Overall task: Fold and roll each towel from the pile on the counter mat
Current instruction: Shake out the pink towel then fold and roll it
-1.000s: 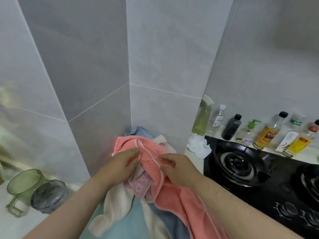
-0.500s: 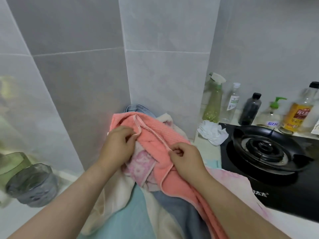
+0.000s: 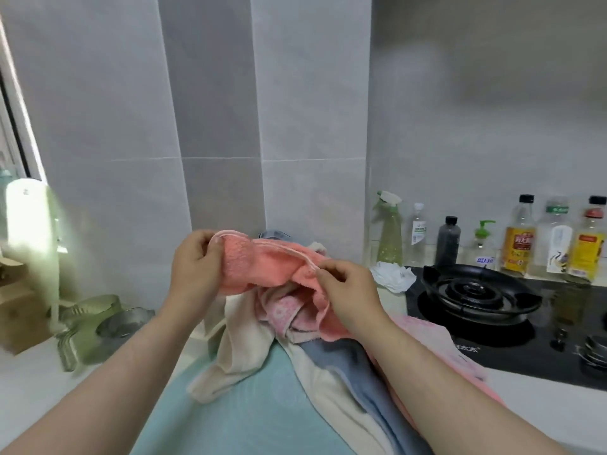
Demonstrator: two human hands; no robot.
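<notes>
A green cup [image 3: 95, 323] and a grey cup [image 3: 126, 323], both blurred, sit at the left of the white table [image 3: 29, 382]. Next to them the person's left hand [image 3: 197, 267] grips one end of a coral towel [image 3: 262, 267], with the fingers curled round the bunched cloth and the thumb against its piped edge. The towel is held up above the pile, in front of the tiled corner. Its hemmed long edge runs left to right between the two hands and dips slightly toward the right. The rest hangs from the right end down onto the heap. The right hand [image 3: 348, 290] pinches that same edge between thumb and fingers pressed together. Beneath the hands lie a cream towel [image 3: 239, 343], a pink patterned towel [image 3: 282, 311] and a blue towel [image 3: 331, 353], heaped at the far end of a teal mat [image 3: 230, 412] that stretches toward the camera. Further right, a crumpled white cloth [image 3: 392, 275] rests just beside the black gas stove [image 3: 492, 343]. A green spray bottle [image 3: 389, 231] begins a row of bottles [image 3: 519, 238] lined along the wall behind the stove.
</notes>
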